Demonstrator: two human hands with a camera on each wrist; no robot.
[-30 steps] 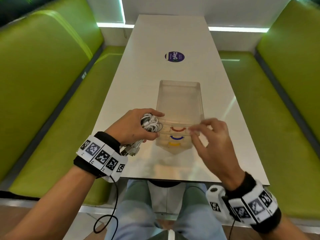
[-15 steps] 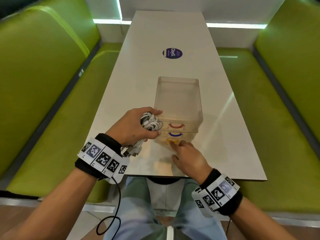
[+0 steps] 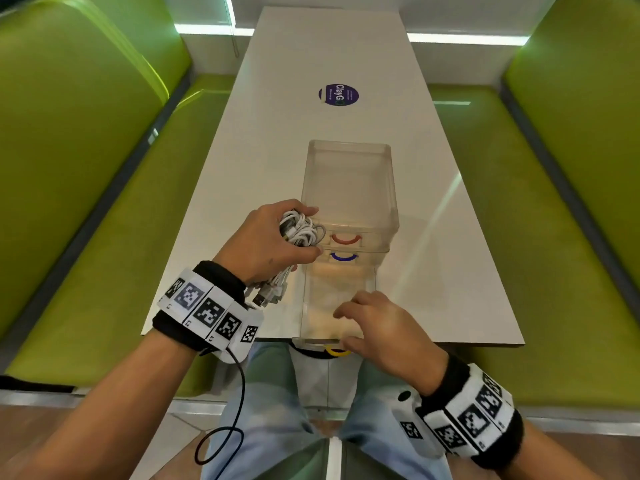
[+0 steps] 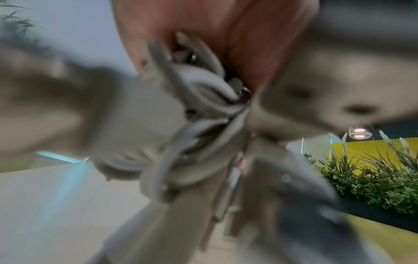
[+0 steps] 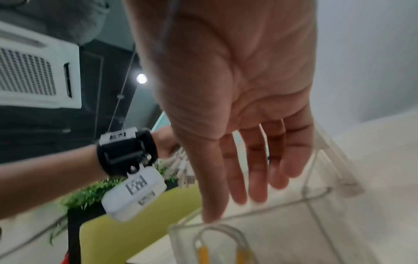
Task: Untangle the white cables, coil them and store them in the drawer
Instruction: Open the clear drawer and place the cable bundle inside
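Note:
My left hand (image 3: 308, 233) grips a coiled bundle of white cables (image 3: 298, 229) just left of the clear three-drawer unit (image 3: 349, 181). Several plug ends (image 3: 268, 292) hang below that wrist. The left wrist view shows the cables (image 4: 199, 100) blurred against the palm. The bottom drawer (image 3: 311, 306) is pulled out to the table's near edge, its yellow handle (image 3: 337, 351) past the rim. My right hand (image 3: 343, 327) hovers over the drawer's front end with straight fingers (image 5: 253, 169), holding nothing. Its thumb tip meets the drawer's front rim (image 5: 192, 230).
The unit's red handle (image 3: 346, 240) and blue handle (image 3: 343, 258) mark two shut drawers. A purple round sticker (image 3: 338, 95) lies farther up the white table (image 3: 450, 271). Green bench seats (image 3: 104, 237) flank both sides. My legs are under the near edge.
My right hand dropped from the unit's top front to the yellow handle, pulled the bottom drawer out toward me, then let go. The left hand kept holding the cables in place.

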